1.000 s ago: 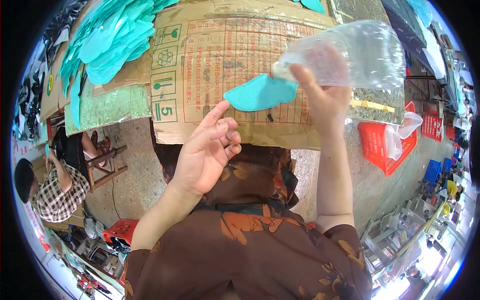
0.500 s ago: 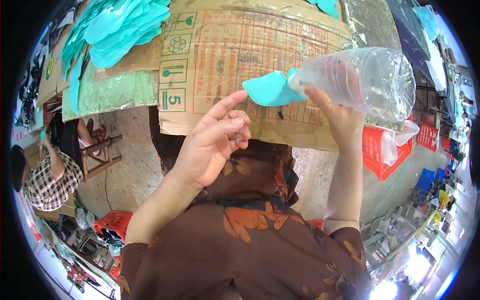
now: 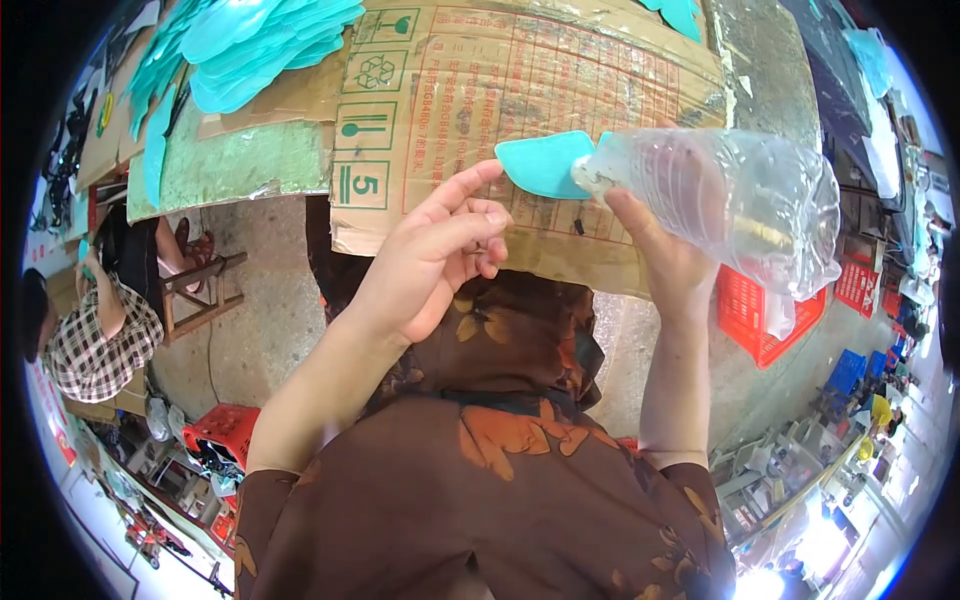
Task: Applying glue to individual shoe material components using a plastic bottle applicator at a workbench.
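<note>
In my right hand (image 3: 675,260) is a clear plastic bottle (image 3: 765,195), lying nearly sideways. Its whitish neck end points left, onto or just above a turquoise flat cut piece (image 3: 545,165). Whether the neck touches the piece I cannot tell. Part of the piece is hidden behind the bottle. My left hand (image 3: 430,260) has its index finger stretched out to the piece's left edge; the other fingers bend loosely, holding nothing visible. Under the piece lies a flattened cardboard sheet (image 3: 450,100) with red and green print.
Many turquoise pieces (image 3: 260,50) are heaped at the far left; more (image 3: 678,15) lie at the far edge. A red crate (image 3: 745,310) stands on the floor at right, another red basket (image 3: 225,435) at lower left. A person in a checked shirt (image 3: 105,335) sits at left.
The bottle's base has swung toward me, and its neck has slid a little left over the turquoise piece. My left index finger stays at the piece's edge. The whole view has shifted slightly.
</note>
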Tool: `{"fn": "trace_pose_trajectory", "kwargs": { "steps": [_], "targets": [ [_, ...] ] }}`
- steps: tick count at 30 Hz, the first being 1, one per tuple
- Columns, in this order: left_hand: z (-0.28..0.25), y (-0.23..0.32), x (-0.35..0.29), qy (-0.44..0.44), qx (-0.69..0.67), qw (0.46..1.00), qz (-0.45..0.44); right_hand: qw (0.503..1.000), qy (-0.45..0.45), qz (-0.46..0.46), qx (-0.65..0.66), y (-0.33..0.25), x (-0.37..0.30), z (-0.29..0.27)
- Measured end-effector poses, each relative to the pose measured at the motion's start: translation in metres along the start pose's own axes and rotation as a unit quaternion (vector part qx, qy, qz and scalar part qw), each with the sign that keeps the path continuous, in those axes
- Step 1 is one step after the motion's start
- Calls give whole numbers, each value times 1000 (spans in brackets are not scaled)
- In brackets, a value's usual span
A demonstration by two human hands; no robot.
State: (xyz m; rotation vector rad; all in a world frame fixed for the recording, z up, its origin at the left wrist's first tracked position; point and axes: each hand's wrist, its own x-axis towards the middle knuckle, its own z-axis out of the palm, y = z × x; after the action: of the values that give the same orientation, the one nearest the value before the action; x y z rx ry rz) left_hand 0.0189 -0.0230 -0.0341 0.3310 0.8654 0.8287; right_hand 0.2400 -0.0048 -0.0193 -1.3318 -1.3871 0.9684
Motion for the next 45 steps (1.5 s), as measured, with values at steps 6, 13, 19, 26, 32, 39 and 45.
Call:
{"fn": "trace_pose_trajectory", "kwargs": {
  "steps": [6, 13, 19, 26, 32, 39, 45],
  "targets": [
    [-6, -7, 6, -4, -46, 999, -5, 993, -62, -88, -50, 16, 10, 30],
    [-5, 2, 7, -2, -42, 999, 1, 961, -23, -142, -237, 1, 16, -4],
    [-1, 14, 18, 40, 51, 998, 9, 972, 222, -74, -14, 25, 14, -56],
    [11, 26, 39, 47, 172, 982, 60, 920, 296, -40, 252, 51, 19, -112],
    [23, 36, 36, 48, 456, 848, 265, 887, 322, -30, 330, 82, 30, -142],
    [31, 124, 1, 79, 430, 820, 369, 865, 329, -7, 379, 81, 33, -142],
    [-31, 227, -32, 210, 359, 813, 407, 917, 298, -59, 258, 87, 34, -135]
  ]
}}
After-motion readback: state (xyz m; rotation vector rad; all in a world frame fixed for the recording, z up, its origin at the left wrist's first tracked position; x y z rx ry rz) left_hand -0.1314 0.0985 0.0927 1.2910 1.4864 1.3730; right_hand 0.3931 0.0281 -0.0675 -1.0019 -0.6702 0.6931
